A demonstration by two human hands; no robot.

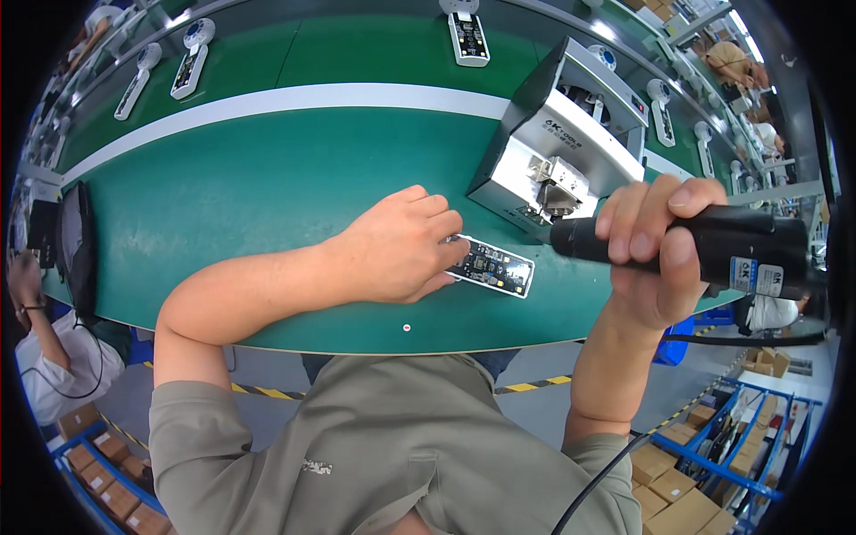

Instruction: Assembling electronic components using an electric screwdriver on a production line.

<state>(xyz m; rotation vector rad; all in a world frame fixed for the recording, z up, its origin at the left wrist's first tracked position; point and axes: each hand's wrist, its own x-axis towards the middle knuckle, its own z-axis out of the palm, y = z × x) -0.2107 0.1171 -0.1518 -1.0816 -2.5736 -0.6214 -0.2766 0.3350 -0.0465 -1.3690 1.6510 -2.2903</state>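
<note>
My left hand [401, 245] rests on the green bench, its fingers closed around the near end of a slim white housing with a black circuit board [499, 269] facing up. Part of that housing is hidden under the fingers. Raised on the right, my right hand [660, 236] grips a black electric screwdriver [758, 250]. Its nose points left, close to the front of a silver screw feeder [571, 134]. Whether the tip touches the feeder I cannot tell.
Beyond a white strip [357, 96], a green conveyor [374, 49] carries several white handheld units, one [470, 37] with its board exposed. A dark bag [78, 241] lies at the bench's left end, near another person's hand [25, 278]. Racks of cartons [687, 481] stand behind.
</note>
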